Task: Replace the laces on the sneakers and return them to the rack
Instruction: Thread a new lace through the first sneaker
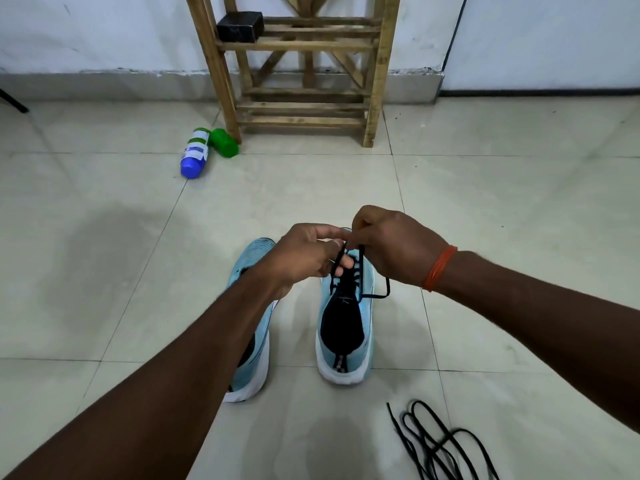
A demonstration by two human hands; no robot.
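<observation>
Two bare arms come first, the left arm (194,358) and the right arm (536,299), reaching out over the floor (104,271). Far off by the wall stands the wooden rack (301,46), with no shoes on the shelves that show.

Two light blue shoes sit side by side on the floor, well apart from the rack. The left arm hides most of the left sneaker (252,258). The right sneaker (343,341) sits with its heel toward the camera.

Both hands are just above the front of the right sneaker. The left hand (304,254) has curled fingers that pinch the black lace (375,296). The right hand (391,247) pinches the same lace from the other side. One end loops out past the shoe's right side.

A blue and white bottle (194,154) and a green bottle (225,143) lie by the rack's leg. A pile of loose laces (436,441) lies near the camera on the right.

I think the lace is thin, soft and floppy, so it is best pinched close to its tip. Each shoe looks light, with a soft top and a firm sole, so hold it by the heel.
</observation>
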